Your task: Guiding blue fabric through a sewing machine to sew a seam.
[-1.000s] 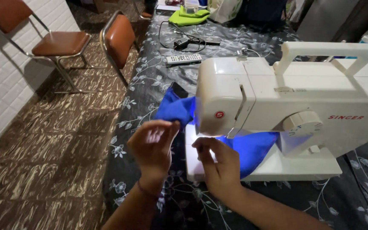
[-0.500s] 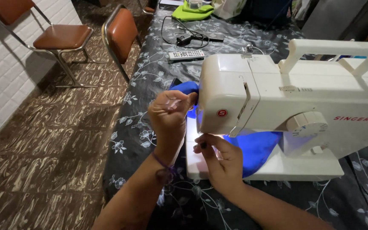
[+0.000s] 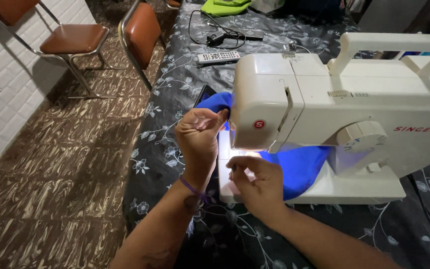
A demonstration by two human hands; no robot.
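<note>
2 hands work at 1 white plastic sewing machine [image 3: 344,114]: the right hand [image 3: 257,182] pinches closed beside 1 bright blue cloth [image 3: 297,167] on the machine bed, the left hand [image 3: 200,132] curls shut at the needle end, its contents unclear. 1 black floral-covered bench [image 3: 170,129] carries 1 grey remote [image 3: 218,57] beyond. 2 brown-cushioned metal chairs [image 3: 73,40] stand on marbled brown flooring by 1 white wall.

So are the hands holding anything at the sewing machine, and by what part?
Cannot tell for sure. The left hand is closed at the edge of the blue cloth; the right hand pinches something too small to see below the sewing machine.
</note>
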